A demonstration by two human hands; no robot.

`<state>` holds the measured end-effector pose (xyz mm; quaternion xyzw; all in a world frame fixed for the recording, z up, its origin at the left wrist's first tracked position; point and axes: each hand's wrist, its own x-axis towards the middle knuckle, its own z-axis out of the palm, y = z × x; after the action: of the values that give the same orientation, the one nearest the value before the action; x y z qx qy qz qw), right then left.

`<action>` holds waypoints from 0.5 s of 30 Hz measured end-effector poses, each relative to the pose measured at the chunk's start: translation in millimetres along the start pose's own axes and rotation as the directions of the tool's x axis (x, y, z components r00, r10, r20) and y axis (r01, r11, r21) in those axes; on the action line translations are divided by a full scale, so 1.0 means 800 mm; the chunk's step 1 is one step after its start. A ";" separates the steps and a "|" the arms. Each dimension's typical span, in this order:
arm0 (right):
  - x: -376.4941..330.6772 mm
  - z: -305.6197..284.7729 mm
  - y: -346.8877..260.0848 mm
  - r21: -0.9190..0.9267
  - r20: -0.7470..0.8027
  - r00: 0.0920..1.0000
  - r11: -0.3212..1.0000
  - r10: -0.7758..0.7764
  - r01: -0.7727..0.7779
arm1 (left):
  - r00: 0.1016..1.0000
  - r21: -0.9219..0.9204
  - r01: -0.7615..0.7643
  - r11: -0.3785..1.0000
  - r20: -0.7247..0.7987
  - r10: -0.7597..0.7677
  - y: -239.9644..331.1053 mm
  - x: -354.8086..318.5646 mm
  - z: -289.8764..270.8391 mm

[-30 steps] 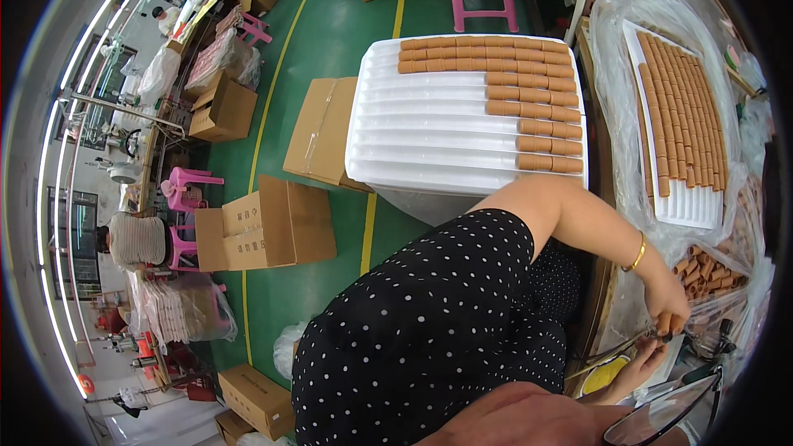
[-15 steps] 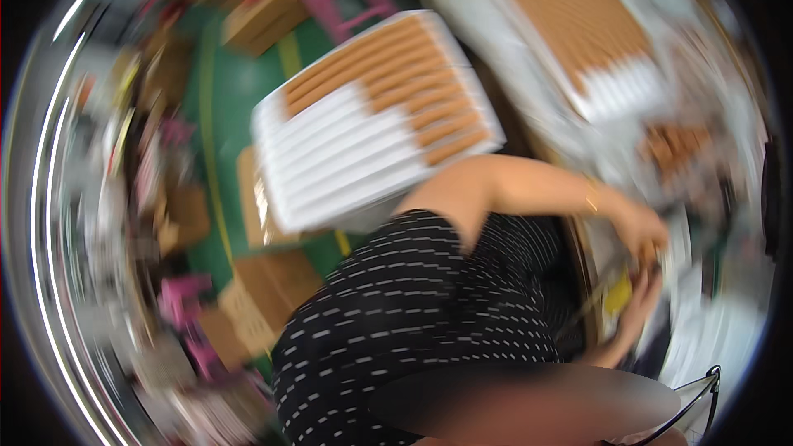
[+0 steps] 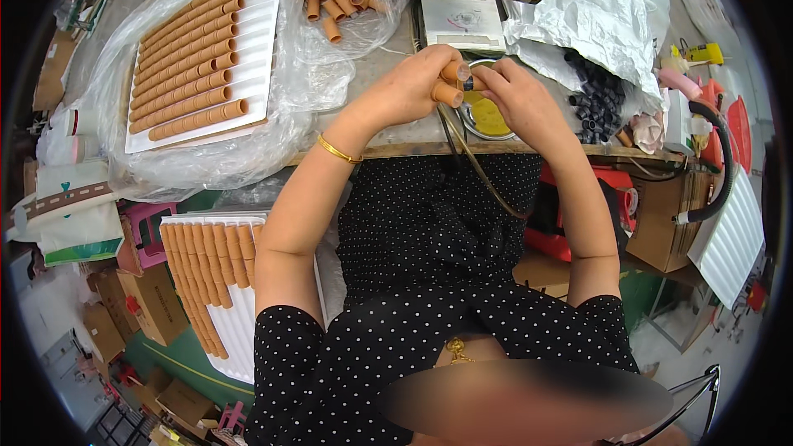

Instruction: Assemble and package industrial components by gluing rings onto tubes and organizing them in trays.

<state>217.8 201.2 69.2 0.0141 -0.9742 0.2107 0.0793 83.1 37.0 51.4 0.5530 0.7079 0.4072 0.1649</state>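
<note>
Two hands meet over the tabletop (image 3: pixel 388 136) edge: the left hand (image 3: pixel 409 87) has a closed grip on two orange tubes (image 3: pixel 448 92), the right hand (image 3: pixel 520 99) pinches a small dark cap (image 3: pixel 468 83) against one. Eleven tubes fill the white tray (image 3: pixel 256 49); black caps (image 3: pixel 591 95) lie heaped right.

Single head-worn fisheye view, looking steeply down over the wearer's chest onto the worn grey workbench edge (image 3: pixel 512 149) at upper centre. Close range: both forearms rise from the lower frame and meet near the top centre. Straight lines bow toward the dark round rim. Green floor (image 3: pixel 178 355) shows at lower left, far below.
</note>
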 end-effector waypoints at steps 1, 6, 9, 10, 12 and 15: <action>0.002 -0.002 0.000 0.018 -0.006 1.000 1.000 -0.007 0.007 | 1.000 0.000 -0.001 1.000 -0.001 0.001 0.001 0.000 0.002; 0.006 0.000 0.012 0.165 -0.010 1.000 0.986 -0.006 0.007 | 0.998 -0.144 0.067 0.987 0.005 -0.067 -0.003 -0.001 0.015; 0.011 0.018 0.012 0.538 -0.043 0.987 0.836 0.158 -0.110 | 0.995 -0.208 0.036 0.977 -0.080 -0.054 -0.010 0.000 0.031; 0.014 0.026 0.015 0.534 -0.051 0.986 0.839 0.157 -0.105 | 0.982 -0.285 0.081 0.955 -0.141 -0.125 -0.009 0.003 0.033; 0.018 0.039 0.021 0.897 0.178 0.931 0.336 0.319 -0.287 | 0.967 -0.377 0.125 0.918 -0.162 -0.198 -0.007 0.006 0.036; 0.034 0.054 0.037 0.843 0.119 0.927 0.457 0.356 -0.284 | 0.922 -0.401 0.103 0.910 -0.305 -0.239 -0.025 0.007 0.048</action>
<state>182.9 210.7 22.8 -0.1400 -0.7278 0.6688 0.0573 94.7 56.5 14.1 0.3649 0.6804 0.6106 0.1762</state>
